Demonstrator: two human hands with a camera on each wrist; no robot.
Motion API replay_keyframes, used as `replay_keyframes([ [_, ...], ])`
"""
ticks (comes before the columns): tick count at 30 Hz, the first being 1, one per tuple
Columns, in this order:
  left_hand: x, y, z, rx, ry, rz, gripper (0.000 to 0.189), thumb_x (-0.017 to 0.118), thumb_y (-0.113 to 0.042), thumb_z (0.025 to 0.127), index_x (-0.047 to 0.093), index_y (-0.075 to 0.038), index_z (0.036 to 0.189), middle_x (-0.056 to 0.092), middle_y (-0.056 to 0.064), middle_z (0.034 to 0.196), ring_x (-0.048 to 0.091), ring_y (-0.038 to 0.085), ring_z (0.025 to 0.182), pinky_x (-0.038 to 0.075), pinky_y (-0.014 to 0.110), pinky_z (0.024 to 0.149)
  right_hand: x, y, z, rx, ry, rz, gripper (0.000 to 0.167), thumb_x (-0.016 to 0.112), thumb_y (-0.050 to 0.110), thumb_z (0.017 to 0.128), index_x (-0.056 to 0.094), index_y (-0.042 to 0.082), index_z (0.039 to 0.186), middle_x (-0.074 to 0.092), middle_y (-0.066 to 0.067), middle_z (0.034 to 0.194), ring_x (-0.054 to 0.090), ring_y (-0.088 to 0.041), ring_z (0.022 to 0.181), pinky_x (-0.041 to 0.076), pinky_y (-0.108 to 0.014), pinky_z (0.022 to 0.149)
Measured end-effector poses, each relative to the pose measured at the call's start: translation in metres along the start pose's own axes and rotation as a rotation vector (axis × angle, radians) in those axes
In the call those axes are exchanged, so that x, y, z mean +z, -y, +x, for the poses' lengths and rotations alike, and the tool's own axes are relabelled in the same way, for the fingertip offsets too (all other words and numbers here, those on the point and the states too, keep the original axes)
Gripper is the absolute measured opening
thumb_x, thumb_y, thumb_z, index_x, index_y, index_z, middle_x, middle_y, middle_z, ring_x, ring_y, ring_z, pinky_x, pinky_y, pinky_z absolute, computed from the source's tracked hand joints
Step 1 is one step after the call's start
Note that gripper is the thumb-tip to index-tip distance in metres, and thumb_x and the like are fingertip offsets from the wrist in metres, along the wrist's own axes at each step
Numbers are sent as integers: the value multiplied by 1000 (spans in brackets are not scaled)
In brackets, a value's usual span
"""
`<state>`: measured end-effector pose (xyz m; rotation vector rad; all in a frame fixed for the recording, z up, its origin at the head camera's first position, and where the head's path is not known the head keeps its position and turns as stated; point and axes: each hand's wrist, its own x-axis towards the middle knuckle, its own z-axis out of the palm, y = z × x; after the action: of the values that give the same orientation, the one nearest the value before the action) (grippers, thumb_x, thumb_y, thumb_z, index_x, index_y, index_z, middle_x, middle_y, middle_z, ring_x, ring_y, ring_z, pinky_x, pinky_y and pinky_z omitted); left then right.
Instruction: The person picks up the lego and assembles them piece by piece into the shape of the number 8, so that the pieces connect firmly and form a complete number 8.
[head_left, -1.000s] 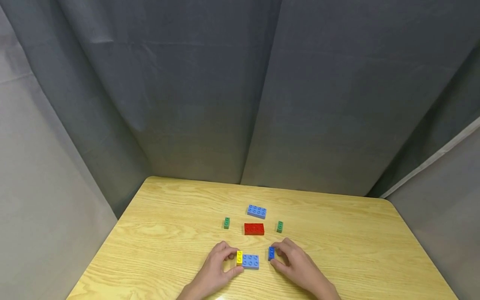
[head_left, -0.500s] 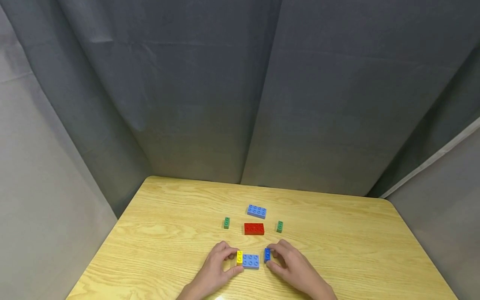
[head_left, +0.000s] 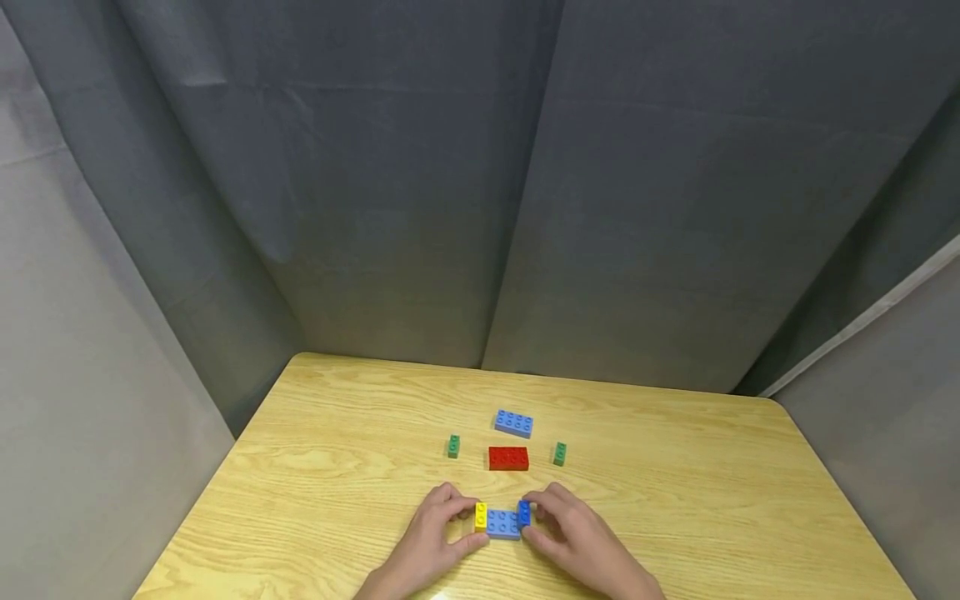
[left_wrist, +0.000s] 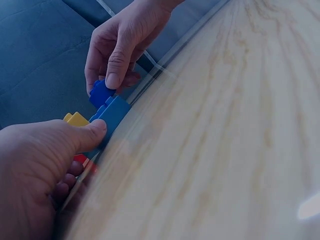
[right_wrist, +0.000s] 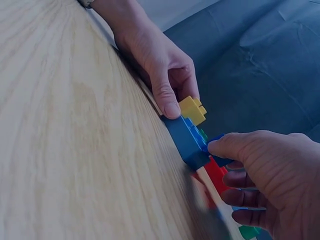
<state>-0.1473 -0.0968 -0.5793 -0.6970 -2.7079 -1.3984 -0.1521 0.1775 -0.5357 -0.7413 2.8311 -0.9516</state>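
Observation:
On the table (head_left: 337,442), my left hand (head_left: 435,533) pinches the left end of a light blue building brick (head_left: 502,523) between thumb and fingers. A small yellow brick (head_left: 481,517) sits on top at that end. Between thumb and index finger, my right hand (head_left: 573,537) holds a small dark blue brick (head_left: 524,512) right over the light blue brick's right end. In the left wrist view, the dark blue brick (left_wrist: 101,94) is tilted at the stud tops. The right thumb partly covers the dark blue brick (right_wrist: 220,158) in the right wrist view.
Beyond the hands lies a red brick (head_left: 508,458), with one small green brick (head_left: 453,446) to its left and another green brick (head_left: 560,453) to its right. Farther back is a second light blue brick (head_left: 513,422). Grey curtains (head_left: 390,208) hang behind the table.
My right hand has moved left with the dark blue brick, from beside the light blue brick to over its right end. The left hand has stayed almost still, keeping its grip.

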Motion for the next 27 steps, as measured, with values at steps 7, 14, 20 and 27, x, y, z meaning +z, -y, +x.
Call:
replay_keyframes([
  [7, 1, 0, 0, 10, -3, 13, 51, 77, -47, 93, 73, -11, 128, 54, -6, 104, 48, 8, 93, 45, 23, 81, 2, 3, 1, 10, 30, 7, 36, 71, 45, 99, 70, 20, 125, 55, 10, 96, 51, -5, 83, 45, -21, 67],
  [14, 1, 1, -1, 13, -7, 17, 52, 76, -49, 93, 73, -12, 128, 54, -6, 104, 48, 8, 93, 45, 22, 80, 3, 6, 2, 10, 43, 11, 37, 71, 44, 99, 70, 18, 127, 54, 10, 95, 51, -5, 82, 44, -21, 67],
  [20, 1, 0, -1, 7, -6, 13, 51, 76, -50, 93, 73, -13, 129, 54, -7, 104, 48, 8, 94, 44, 23, 81, 5, 7, 1, -5, 40, -2, 39, 69, 43, 101, 70, 17, 130, 54, 12, 97, 50, -3, 82, 44, -21, 67],
  [27, 0, -2, 0, -2, -4, 8, 51, 76, -49, 92, 73, -13, 128, 54, -7, 104, 48, 8, 94, 45, 23, 81, 9, 6, 1, -21, 41, -4, 41, 68, 41, 102, 69, 13, 133, 53, 12, 98, 49, -2, 81, 44, -20, 66],
])
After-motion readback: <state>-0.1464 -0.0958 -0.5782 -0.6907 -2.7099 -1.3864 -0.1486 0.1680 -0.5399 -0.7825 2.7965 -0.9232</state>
